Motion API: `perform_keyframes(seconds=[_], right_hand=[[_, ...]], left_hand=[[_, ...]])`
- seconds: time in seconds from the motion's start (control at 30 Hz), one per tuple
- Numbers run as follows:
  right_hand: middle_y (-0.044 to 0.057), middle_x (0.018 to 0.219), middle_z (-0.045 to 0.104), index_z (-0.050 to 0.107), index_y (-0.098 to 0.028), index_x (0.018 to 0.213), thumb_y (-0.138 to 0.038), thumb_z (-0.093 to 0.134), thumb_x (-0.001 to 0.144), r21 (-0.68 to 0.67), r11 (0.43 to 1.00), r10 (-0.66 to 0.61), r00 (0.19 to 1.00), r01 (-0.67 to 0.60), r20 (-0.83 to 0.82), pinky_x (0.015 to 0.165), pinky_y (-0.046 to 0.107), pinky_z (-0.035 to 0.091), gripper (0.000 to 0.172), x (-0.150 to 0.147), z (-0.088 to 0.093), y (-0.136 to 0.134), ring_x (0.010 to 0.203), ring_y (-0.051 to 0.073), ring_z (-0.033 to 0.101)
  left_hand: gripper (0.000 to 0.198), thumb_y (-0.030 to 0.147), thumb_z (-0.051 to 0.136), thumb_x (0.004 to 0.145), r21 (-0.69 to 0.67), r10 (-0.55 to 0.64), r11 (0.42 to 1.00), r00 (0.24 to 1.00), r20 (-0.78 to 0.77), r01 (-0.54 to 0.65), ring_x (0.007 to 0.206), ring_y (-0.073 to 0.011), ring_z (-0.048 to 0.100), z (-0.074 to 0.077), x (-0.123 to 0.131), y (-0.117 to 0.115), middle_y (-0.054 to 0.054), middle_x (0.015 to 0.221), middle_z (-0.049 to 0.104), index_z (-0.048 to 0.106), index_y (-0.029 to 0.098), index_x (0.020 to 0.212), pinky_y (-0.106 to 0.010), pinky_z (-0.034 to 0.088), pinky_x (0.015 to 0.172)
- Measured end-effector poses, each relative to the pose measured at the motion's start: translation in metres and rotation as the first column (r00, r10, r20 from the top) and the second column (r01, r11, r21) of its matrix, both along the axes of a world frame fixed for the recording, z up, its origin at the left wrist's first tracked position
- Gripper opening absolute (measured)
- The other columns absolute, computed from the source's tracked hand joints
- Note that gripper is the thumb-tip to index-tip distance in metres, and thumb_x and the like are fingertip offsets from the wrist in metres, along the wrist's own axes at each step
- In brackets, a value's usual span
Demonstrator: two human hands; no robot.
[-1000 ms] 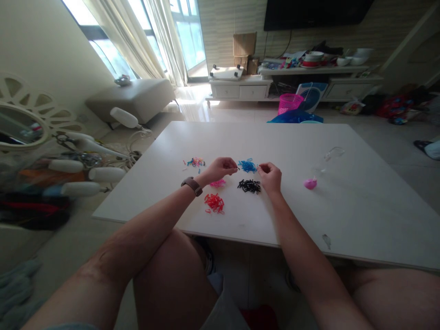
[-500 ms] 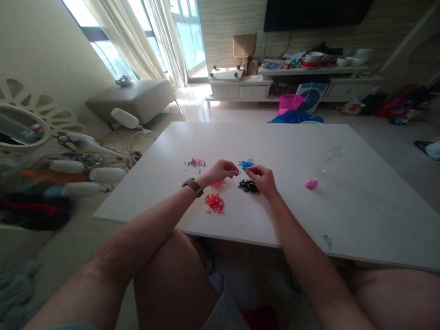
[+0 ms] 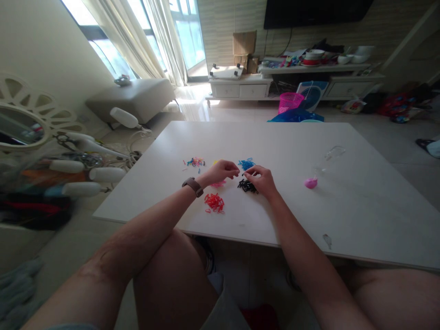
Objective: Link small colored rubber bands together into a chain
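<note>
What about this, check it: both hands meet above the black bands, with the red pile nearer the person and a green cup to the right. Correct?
Not quite. In the head view the left hand and right hand meet above the black bands, the red pile lies nearer, but the cup is pink.

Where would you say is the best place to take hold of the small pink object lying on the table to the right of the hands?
The pink object looks small and rounded, lying low on the white table with bare surface around it. I would pinch its two sides with fingers from straight above. Its finer shape is too small to tell.
</note>
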State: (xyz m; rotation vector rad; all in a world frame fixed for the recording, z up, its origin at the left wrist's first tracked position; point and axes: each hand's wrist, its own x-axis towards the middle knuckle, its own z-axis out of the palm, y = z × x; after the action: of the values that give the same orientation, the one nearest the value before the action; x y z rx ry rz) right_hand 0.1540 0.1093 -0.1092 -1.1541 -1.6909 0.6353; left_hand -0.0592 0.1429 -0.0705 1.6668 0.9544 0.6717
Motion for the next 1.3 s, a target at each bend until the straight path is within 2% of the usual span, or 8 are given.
perform_keyframes(seconds=[0.1,0.2,0.37,0.43,0.5,0.77,1.03,1.3], right_hand=[[0.004,0.089,0.071,0.074,-0.024,0.077,-0.029,0.068,0.080,0.009,1.000,0.006,0.995,-0.007,0.100,0.080,0.037,0.051,0.009,0.004,-0.006,0.004,0.086,0.022,0.063],[0.005,0.088,0.069,0.074,-0.024,0.075,-0.024,0.068,0.077,0.003,0.999,0.031,0.980,-0.032,0.195,0.088,0.040,0.049,0.007,0.005,-0.012,0.007,0.094,0.024,0.062],[0.006,0.089,0.068,0.075,-0.024,0.076,-0.021,0.066,0.076,-0.007,0.999,0.040,0.963,-0.040,0.265,0.090,0.040,0.048,0.010,0.005,-0.018,0.008,0.095,0.025,0.061],[0.006,0.090,0.068,0.075,-0.024,0.079,-0.022,0.066,0.076,-0.012,1.000,0.027,0.964,-0.025,0.264,0.088,0.039,0.048,0.010,0.006,-0.020,0.008,0.096,0.025,0.061],[0.006,0.092,0.068,0.075,-0.024,0.081,-0.023,0.066,0.076,-0.013,1.000,0.010,0.966,-0.007,0.257,0.088,0.040,0.048,0.010,0.007,-0.021,0.008,0.098,0.025,0.061],[0.006,0.090,0.068,0.073,-0.024,0.078,-0.025,0.066,0.077,0.002,1.000,-0.013,0.977,0.013,0.213,0.088,0.040,0.048,0.007,0.008,-0.022,0.009,0.095,0.025,0.060],[0.005,0.087,0.067,0.072,-0.023,0.075,-0.027,0.066,0.077,0.004,1.000,-0.019,0.979,0.019,0.201,0.086,0.038,0.049,0.007,0.007,-0.020,0.009,0.093,0.024,0.060],[0.005,0.086,0.067,0.072,-0.023,0.074,-0.027,0.067,0.077,0.006,1.000,-0.021,0.980,0.021,0.200,0.083,0.037,0.049,0.007,0.007,-0.021,0.008,0.093,0.024,0.060]], left_hand=[[0.026,0.036,0.077,0.080,-0.016,0.109,0.994,0.994,0.029,-0.108,0.067,-0.0118,0.063,0.004,-0.009,0.005,-0.008,0.080,0.073,0.073,0.011,0.087,-0.026,0.053,0.068],[0.024,0.034,0.076,0.080,-0.033,0.314,0.949,0.949,0.037,-0.313,0.064,-0.0107,0.062,0.007,-0.026,0.015,-0.008,0.079,0.072,0.071,0.011,0.085,-0.026,0.052,0.066],[0.014,0.025,0.069,0.080,-0.005,0.679,0.734,0.734,0.008,-0.679,0.059,-0.0095,0.058,0.008,-0.066,0.028,-0.006,0.076,0.069,0.067,0.012,0.085,-0.023,0.048,0.060],[0.011,0.020,0.065,0.078,-0.020,0.763,0.646,0.646,-0.008,-0.763,0.058,-0.0098,0.057,0.005,-0.081,0.031,-0.006,0.076,0.069,0.067,0.012,0.085,-0.023,0.046,0.058],[0.011,0.016,0.064,0.074,-0.028,0.796,0.603,0.603,-0.043,-0.798,0.060,-0.0110,0.059,0.000,-0.093,0.031,-0.006,0.075,0.069,0.067,0.012,0.084,-0.023,0.045,0.059],[0.014,0.017,0.075,0.061,0.076,0.720,0.676,0.634,-0.283,-0.733,0.058,-0.0125,0.053,-0.021,-0.114,0.021,-0.001,0.059,0.061,0.074,0.013,0.074,-0.025,0.040,0.058],[0.011,0.016,0.076,0.059,0.140,0.607,0.768,0.639,-0.473,-0.625,0.066,-0.0171,0.060,-0.033,-0.119,0.028,-0.003,0.064,0.067,0.077,0.014,0.070,-0.026,0.045,0.064],[0.017,0.016,0.071,0.065,0.189,0.679,0.715,0.605,-0.416,-0.673,0.068,-0.0179,0.062,-0.036,-0.123,0.031,-0.005,0.069,0.070,0.079,0.013,0.080,-0.026,0.045,0.064]])
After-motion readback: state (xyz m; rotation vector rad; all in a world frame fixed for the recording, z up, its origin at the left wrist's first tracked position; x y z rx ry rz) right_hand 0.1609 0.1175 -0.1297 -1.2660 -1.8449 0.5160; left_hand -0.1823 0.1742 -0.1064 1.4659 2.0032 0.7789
